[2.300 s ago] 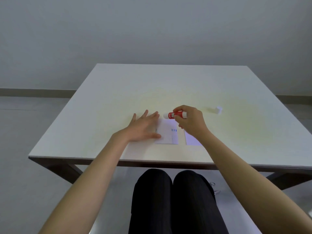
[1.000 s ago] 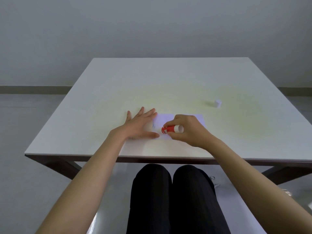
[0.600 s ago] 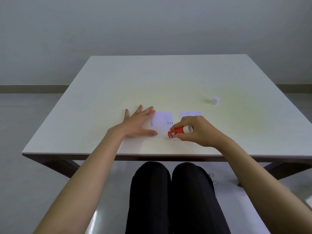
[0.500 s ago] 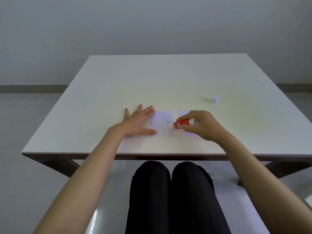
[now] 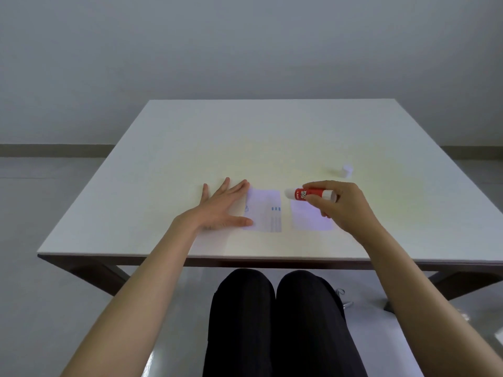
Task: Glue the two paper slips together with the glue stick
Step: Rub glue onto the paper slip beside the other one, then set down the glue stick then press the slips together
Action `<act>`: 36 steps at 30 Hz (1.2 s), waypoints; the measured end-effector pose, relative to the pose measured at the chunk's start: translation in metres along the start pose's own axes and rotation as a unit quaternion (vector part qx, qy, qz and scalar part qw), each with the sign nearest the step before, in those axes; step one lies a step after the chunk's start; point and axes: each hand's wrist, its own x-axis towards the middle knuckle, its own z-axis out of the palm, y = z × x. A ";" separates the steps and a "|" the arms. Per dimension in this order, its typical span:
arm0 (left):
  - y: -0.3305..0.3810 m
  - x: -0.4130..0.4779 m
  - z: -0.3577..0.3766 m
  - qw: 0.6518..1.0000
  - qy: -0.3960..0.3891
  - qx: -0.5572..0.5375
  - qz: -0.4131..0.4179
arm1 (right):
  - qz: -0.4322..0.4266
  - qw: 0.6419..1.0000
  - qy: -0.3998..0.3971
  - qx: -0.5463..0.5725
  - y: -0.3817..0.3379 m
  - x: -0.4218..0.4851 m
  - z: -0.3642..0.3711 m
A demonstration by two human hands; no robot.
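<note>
Head view, looking down over a square white table (image 5: 168, 159): the left hand (image 5: 221, 206) lies flat with fingers spread, palm down, its fingertips and thumb resting on the left edge of a white paper slip with faint blue print (image 5: 265, 210). Just to the right, apart from it by a narrow gap, lies a second, plain white paper slip (image 5: 306, 217), partly covered by the right hand (image 5: 341, 206). That hand pinches a red glue stick with a white base (image 5: 310, 194) between thumb and fingers, holding it nearly level above the far edge of the plain slip, its uncapped white tip pointing left. A small white cap (image 5: 347, 170) stands farther back on the table, well apart from both slips. Black-trousered knees (image 5: 275, 317) show below the near table edge.
</note>
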 end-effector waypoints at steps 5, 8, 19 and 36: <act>0.010 -0.007 -0.007 0.971 0.075 -0.228 -0.009 | 0.176 0.879 -0.048 0.441 -0.010 -0.008 0.027; 0.031 -0.013 -0.011 0.887 0.150 -0.434 0.038 | 0.220 0.821 -0.093 0.519 -0.022 -0.004 0.055; 0.041 -0.005 -0.053 0.849 0.381 -0.361 -0.057 | 0.121 0.956 -0.056 0.260 -0.051 0.009 0.087; 0.000 0.034 -0.053 0.872 0.415 -0.217 -0.145 | -0.083 0.982 -0.064 -0.159 -0.023 -0.012 0.100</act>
